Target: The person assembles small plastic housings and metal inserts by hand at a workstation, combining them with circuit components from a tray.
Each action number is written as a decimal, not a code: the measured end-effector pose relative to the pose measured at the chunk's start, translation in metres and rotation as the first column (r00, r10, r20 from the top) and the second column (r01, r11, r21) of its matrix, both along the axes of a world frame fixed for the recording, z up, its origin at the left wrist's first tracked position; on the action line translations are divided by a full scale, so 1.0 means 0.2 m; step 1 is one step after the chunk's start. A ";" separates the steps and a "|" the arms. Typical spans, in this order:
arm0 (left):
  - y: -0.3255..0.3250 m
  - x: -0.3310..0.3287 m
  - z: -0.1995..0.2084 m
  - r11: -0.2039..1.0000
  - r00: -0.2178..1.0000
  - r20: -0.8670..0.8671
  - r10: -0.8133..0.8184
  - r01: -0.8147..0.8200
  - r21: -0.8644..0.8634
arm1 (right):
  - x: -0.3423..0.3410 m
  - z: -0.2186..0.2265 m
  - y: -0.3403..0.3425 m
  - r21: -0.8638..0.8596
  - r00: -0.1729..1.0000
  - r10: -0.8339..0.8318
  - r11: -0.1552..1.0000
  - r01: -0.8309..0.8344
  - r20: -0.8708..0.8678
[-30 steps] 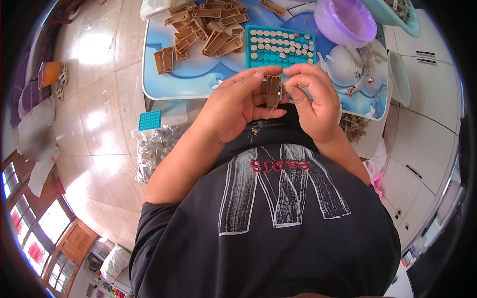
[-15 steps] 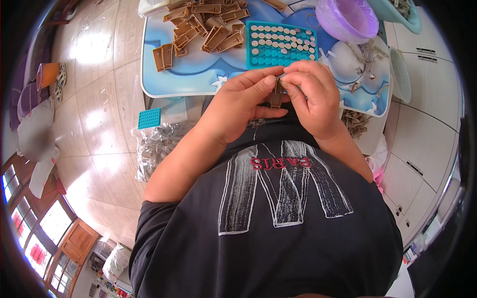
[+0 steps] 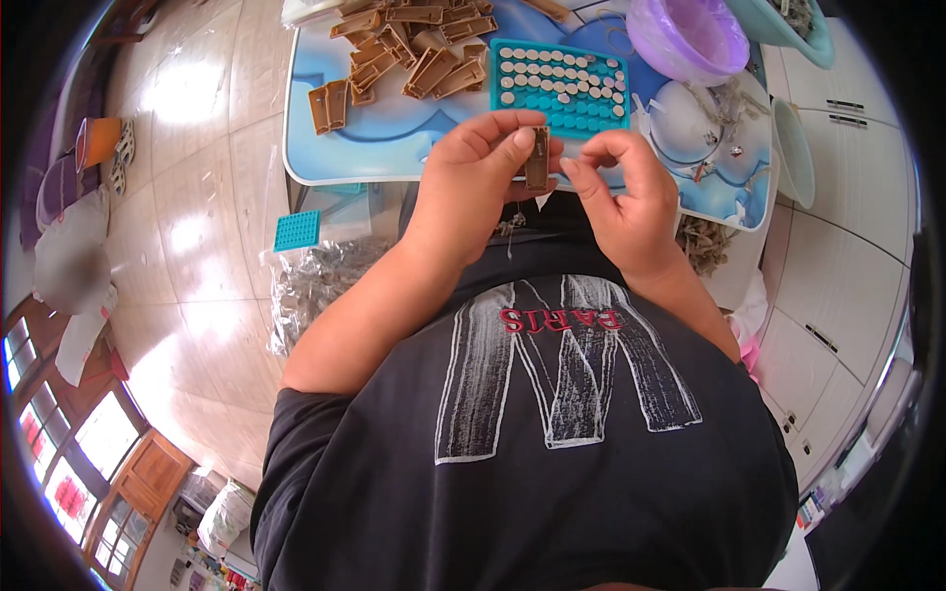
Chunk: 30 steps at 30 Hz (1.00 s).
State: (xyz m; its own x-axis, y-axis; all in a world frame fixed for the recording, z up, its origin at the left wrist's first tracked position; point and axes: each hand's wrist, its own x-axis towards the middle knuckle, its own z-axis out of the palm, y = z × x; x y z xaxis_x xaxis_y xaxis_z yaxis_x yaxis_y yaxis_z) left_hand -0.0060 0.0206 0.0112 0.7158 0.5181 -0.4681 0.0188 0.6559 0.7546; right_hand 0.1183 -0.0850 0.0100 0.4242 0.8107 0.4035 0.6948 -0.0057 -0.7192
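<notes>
My left hand (image 3: pixel 473 172) is closed around a small brown plastic casing (image 3: pixel 537 161), an open, narrow box held upright between thumb and fingers. Just right of it, apart from the casing, is my right hand (image 3: pixel 633 182). Its fingers are curled and its thumb and forefinger come close together. Anything between those fingertips is too small to make out. Below the casing, a small tangle of thin wire (image 3: pixel 512 223) hangs in front of my dark shirt. Beyond my hands lies a turquoise tray (image 3: pixel 557 123) with rows of round silvery discs (image 3: pixel 545 71).
A heap of similar brown casings (image 3: pixel 424 59) covers the table's far left. On the right are a purple lined basin (image 3: pixel 645 34) and tangled wired parts (image 3: pixel 734 128). A bag of grey parts (image 3: pixel 320 286) and a small turquoise grid piece (image 3: pixel 298 230) are beside the table's near left edge.
My right hand has drawn back from the casing, its fingertips now apart from it. The left hand has shifted slightly left and away from me, and the casing shows more fully.
</notes>
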 end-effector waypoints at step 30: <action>-0.03 0.03 -0.02 0.981 0.981 0.075 0.180 -0.185 0.059 | -0.05 -0.03 -0.04 -0.040 0.980 0.131 0.990 -0.138 -0.147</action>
State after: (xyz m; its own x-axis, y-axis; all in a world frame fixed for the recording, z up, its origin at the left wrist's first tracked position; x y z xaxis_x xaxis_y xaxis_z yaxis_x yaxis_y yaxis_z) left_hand 0.0007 0.0145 0.0082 0.6357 0.6709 -0.3818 -0.1500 0.5926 0.7914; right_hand 0.1088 -0.0927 0.0048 0.3606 0.8819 0.3037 0.5811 0.0423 -0.8127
